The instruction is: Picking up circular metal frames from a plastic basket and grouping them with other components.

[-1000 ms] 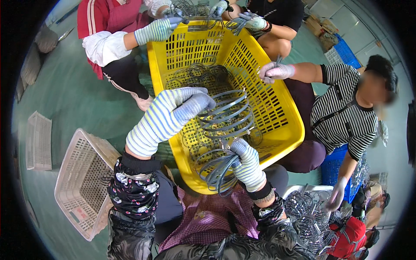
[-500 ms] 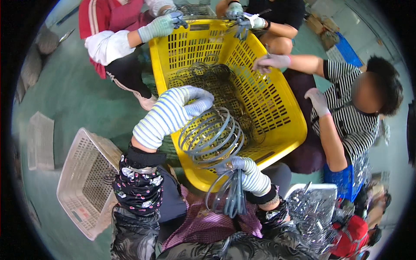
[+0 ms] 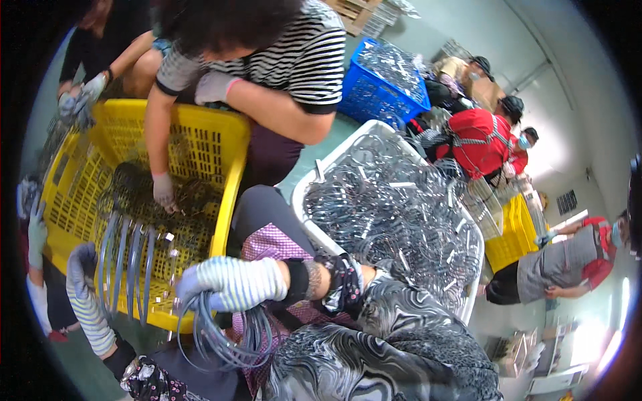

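Observation:
A bundle of thin grey hoops (image 3: 227, 341) hangs from my right hand (image 3: 234, 282), which is closed around it above my lap. From there several spaced loops of a grey coil (image 3: 127, 267) stretch left to my left hand (image 3: 87, 294). That hand's fingers are curled at the coil's far end; their tips are partly hidden. Both hands wear striped white-and-blue gloves. Behind the loops stands a yellow perforated basket (image 3: 231, 200) with a tangle of dark hoops (image 3: 134, 190) inside. A co-worker's gloved hand (image 3: 164, 192) reaches into that tangle.
Close on my right is a white tub (image 3: 476, 267) heaped with grey hoops. A blue crate (image 3: 374, 90), also full, stands beyond it. The striped-shirted co-worker (image 3: 314, 60) leans over the basket. Other people sit or stand farther right, near another yellow crate (image 3: 511, 230).
The view has swung to the right, bringing the white tub close. The coil is stretched sideways between my hands. The striped-shirted co-worker has leaned forward, one hand down in the basket.

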### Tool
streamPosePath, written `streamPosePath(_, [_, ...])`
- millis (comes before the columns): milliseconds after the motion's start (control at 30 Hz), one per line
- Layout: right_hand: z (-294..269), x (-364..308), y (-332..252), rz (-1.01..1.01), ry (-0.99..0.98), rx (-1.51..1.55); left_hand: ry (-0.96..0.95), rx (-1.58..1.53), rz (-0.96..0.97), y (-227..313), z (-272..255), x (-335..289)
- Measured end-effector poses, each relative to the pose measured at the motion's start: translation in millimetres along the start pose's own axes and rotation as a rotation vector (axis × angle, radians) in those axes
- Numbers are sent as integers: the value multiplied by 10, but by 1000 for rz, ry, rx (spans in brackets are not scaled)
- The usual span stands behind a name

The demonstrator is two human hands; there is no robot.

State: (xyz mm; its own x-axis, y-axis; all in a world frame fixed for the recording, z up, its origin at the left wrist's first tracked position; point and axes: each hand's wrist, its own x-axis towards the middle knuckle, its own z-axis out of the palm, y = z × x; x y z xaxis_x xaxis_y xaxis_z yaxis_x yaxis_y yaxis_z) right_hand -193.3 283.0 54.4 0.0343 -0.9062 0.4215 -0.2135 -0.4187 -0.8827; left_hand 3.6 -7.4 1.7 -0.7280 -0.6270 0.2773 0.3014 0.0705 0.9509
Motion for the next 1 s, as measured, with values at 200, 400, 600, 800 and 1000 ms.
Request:
streamPosePath(200, [-684,-689,-1033,47,556,-146,16,322,-216,-84,57,13])
streamPosePath(400, [-1881,-1940,-1632,-273,1439,-474,-27,424,-232,-456,-188,165])
streamPosePath(600, [-2270,-4374,-2380,458,2105,-1442,-139,582,-293,-923,-375,476])
streamPosePath(800, [-1397,-7111,-3368,911,2036,-1064,-215,476,-287,-1280,339,656])
streamPosePath(1000, [-1298,-5940,-2348,1335,2152,-574,-129,682,-377,-738,-273,346])
